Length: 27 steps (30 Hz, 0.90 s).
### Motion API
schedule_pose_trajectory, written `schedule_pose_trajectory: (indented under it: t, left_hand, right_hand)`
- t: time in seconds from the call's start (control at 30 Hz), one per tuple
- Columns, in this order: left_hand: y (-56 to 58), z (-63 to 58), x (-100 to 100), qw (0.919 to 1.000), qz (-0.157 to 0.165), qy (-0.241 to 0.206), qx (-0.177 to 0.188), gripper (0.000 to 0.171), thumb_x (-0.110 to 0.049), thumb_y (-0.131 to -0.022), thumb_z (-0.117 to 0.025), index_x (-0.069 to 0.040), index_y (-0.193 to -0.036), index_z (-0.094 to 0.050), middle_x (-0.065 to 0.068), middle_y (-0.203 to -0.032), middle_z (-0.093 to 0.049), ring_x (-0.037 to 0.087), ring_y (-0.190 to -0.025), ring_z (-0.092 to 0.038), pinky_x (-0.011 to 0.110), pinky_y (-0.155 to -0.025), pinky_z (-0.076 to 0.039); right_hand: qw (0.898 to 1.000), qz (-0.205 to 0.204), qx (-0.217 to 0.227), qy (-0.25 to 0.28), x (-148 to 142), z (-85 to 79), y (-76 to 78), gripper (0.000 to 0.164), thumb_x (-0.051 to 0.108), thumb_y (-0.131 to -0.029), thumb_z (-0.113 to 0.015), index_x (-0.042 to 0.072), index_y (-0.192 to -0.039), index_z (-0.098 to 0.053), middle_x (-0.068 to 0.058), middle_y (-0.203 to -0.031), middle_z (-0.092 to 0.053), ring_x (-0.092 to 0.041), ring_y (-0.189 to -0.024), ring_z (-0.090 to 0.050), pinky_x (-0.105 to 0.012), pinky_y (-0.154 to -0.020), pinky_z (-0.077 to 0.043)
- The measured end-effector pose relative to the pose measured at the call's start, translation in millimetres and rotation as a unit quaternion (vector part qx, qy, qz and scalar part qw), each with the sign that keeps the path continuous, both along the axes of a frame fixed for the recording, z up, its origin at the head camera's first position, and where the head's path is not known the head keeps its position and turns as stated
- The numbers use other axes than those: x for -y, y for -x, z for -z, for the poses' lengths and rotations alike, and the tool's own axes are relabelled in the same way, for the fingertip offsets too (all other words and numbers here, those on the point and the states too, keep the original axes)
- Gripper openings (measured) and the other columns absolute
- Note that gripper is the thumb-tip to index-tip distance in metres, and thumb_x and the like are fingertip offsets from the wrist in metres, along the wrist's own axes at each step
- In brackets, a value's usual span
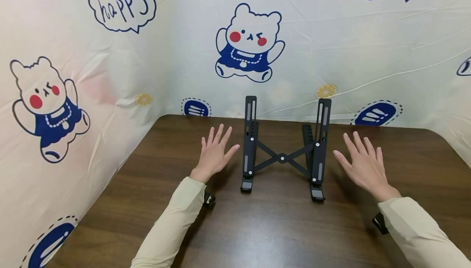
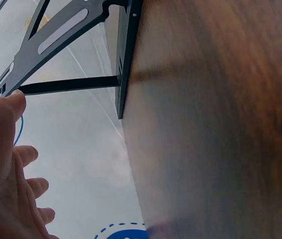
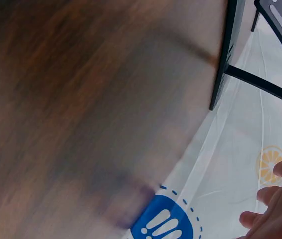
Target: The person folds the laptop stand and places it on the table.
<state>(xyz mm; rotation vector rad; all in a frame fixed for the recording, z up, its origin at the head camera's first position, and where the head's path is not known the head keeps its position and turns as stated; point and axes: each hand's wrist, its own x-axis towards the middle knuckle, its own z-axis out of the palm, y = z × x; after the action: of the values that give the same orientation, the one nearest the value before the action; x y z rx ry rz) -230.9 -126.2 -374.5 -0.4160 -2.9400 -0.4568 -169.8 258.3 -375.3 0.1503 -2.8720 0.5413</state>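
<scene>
Both the left hand (image 1: pixel 214 154) and the right hand (image 1: pixel 364 170), either side of the unfolded stand (image 1: pixel 282 158) on the counter (image 1: pixel 250 227), have fingers (image 1: pixel 226 136) spread nearly straight (neither holds anything), and any grip would probably be steadiest taken evenly on both side rails (image 1: pixel 249 157) together.

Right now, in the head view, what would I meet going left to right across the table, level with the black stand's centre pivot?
Left grip → stand's left upright → centre pivot → right upright → right grip.
</scene>
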Motion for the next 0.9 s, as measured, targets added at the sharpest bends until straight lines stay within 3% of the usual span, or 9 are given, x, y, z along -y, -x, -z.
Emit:
schedule_pose_trajectory:
  t: [0.3,0.5,0.73,0.9]
  left_hand:
    - [-5.4,-0.6,-2.6,0.9982,0.028,-0.052,-0.005,0.063,-0.051,-0.088,-0.041,-0.019,-0.141,-0.025,0.008,-0.147,-0.012,0.031,-0.133,-0.003,0.059,-0.1,-0.007]
    - [-8.5,0.6,-6.0,0.994,0.042,-0.101,-0.006,0.061,-0.049,-0.089,-0.043,-0.018,-0.14,-0.028,0.007,-0.146,-0.017,0.029,-0.133,-0.009,0.058,-0.1,-0.011]
    - [-11.7,-0.7,-10.1,0.9777,0.056,-0.202,-0.006,0.056,-0.043,-0.089,-0.048,-0.019,-0.137,-0.034,0.005,-0.143,-0.026,0.028,-0.129,-0.023,0.053,-0.1,-0.021]
    - [-12.9,-0.4,-14.7,0.9675,0.055,-0.246,-0.019,0.052,-0.039,-0.088,-0.052,-0.017,-0.134,-0.041,0.005,-0.137,-0.038,0.022,-0.124,-0.034,0.043,-0.099,-0.028]
  right_hand:
    - [0.999,-0.017,-0.003,0.035,3.9,-2.8,-5.0,0.065,0.045,-0.093,-0.034,0.005,-0.141,-0.015,-0.025,-0.142,-0.011,-0.048,-0.123,-0.018,-0.064,-0.092,-0.013]
    - [0.993,-0.043,0.003,0.107,9.7,-7.9,-6.9,0.064,0.04,-0.094,-0.038,0.004,-0.141,-0.014,-0.025,-0.143,-0.011,-0.049,-0.123,-0.018,-0.065,-0.092,-0.016]
    - [0.987,-0.055,0.007,0.15,18.9,-11.6,-7.0,0.064,0.038,-0.093,-0.04,0.004,-0.141,-0.014,-0.026,-0.141,-0.017,-0.046,-0.124,-0.019,-0.061,-0.094,-0.018]
    - [0.986,-0.052,0.004,0.16,22.0,-12.1,-6.3,0.063,0.038,-0.093,-0.04,0.003,-0.141,-0.017,-0.028,-0.138,-0.022,-0.047,-0.122,-0.023,-0.061,-0.093,-0.021]
